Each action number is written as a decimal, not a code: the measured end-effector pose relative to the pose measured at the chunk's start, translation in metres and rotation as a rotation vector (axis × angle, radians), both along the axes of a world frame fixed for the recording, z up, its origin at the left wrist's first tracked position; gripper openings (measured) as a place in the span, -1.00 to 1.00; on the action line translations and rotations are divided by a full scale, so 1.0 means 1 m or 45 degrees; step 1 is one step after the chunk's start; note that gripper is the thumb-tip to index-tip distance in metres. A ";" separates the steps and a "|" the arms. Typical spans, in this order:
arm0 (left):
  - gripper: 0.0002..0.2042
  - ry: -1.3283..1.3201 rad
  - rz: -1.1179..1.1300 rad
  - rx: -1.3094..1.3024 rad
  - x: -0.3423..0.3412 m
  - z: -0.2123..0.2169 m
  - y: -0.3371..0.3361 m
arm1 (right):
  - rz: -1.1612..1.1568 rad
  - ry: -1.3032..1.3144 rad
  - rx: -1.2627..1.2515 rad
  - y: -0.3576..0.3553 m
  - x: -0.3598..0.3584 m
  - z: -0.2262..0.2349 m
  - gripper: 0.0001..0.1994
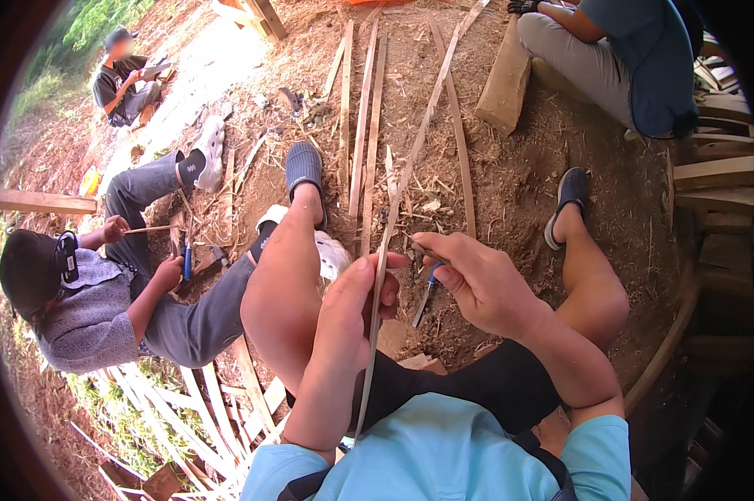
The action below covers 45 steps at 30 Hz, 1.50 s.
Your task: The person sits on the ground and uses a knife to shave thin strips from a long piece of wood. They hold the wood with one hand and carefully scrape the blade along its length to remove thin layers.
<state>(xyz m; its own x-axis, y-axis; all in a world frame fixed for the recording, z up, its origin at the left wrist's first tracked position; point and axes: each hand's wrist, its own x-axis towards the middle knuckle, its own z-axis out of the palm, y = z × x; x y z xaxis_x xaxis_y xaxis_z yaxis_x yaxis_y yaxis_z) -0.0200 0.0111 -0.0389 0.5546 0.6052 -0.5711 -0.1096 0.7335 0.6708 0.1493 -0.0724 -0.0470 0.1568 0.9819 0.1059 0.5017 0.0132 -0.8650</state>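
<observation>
The left hand (349,296) pinches a long, thin wood strip (403,181) — it runs from the black shorts (502,376) out over the dirt (515,217) — and the right hand (489,280) bends near it, but I cannot tell what its fingers hold.

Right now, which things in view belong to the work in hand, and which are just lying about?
In hand:
- long, thin, pale wooden strip, in the left hand's grip
- blue-handled metal blade by the right hand; held or not, unclear

Lying about:
- long, narrow wooden strips on the brown dirt
- thick, squared wooden block, upper right
</observation>
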 end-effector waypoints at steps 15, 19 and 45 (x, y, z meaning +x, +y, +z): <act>-0.86 -0.085 -0.056 0.158 0.021 -0.001 -0.017 | -0.145 -0.030 0.009 -0.020 0.009 -0.004 -0.71; -0.86 -0.149 -0.011 0.079 0.027 0.000 -0.021 | -0.237 0.044 0.096 -0.020 0.003 -0.011 -0.71; -0.86 -0.033 -0.322 0.198 0.035 0.008 -0.062 | -0.814 -0.157 0.263 0.015 0.030 -0.032 -0.75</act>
